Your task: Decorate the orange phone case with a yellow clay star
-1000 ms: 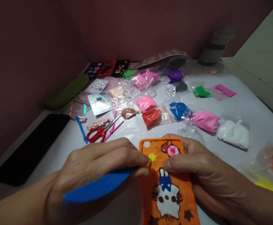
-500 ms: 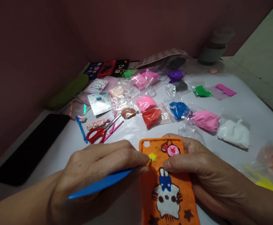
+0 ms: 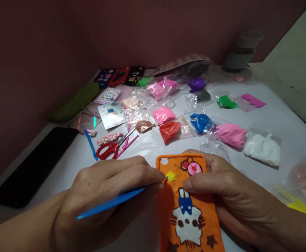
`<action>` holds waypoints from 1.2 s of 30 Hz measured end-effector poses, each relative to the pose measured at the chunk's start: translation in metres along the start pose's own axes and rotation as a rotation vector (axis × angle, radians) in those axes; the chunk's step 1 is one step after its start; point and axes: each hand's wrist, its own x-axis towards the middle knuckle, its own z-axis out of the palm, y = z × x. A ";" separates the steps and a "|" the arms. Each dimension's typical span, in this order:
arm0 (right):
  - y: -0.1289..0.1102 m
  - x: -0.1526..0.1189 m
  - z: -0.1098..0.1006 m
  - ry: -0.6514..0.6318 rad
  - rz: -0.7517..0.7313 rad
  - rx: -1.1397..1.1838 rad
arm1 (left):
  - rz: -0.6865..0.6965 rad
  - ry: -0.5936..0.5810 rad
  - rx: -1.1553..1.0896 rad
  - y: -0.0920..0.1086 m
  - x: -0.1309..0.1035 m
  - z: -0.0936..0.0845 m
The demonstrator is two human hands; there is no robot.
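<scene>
Orange case [image 3: 200, 203] clasped in grip of right hand [image 3: 234, 187]. Left hand [image 3: 108, 180] grasps blue tool [image 3: 113, 202], tip beside yellow star [image 3: 171, 176]. Black phone [image 3: 34, 168] near left edge of tabletop [image 3: 297, 133].

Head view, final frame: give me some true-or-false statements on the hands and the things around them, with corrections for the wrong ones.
1. The left hand holds a blue tool. True.
2. The right hand grips the red-handled scissors. False: it holds the orange case; the scissors lie on the table.
3. A yellow star sits on the orange case beside the tool's tip. True.
4. The bag of white material lies left of the bag of blue material. False: it lies to the right in the picture.
5. A flat black slab lies at the table's left side. True.
</scene>
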 end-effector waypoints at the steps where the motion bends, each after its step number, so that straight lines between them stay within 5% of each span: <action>1: 0.000 0.000 0.000 0.013 0.000 0.000 | -0.001 0.003 0.000 0.000 0.000 0.000; 22: 0.001 0.001 0.003 0.139 0.038 -0.014 | 0.013 -0.001 -0.040 -0.003 -0.001 0.000; 36: -0.001 0.001 0.002 0.065 0.018 -0.021 | 0.080 0.028 0.141 -0.001 0.003 0.000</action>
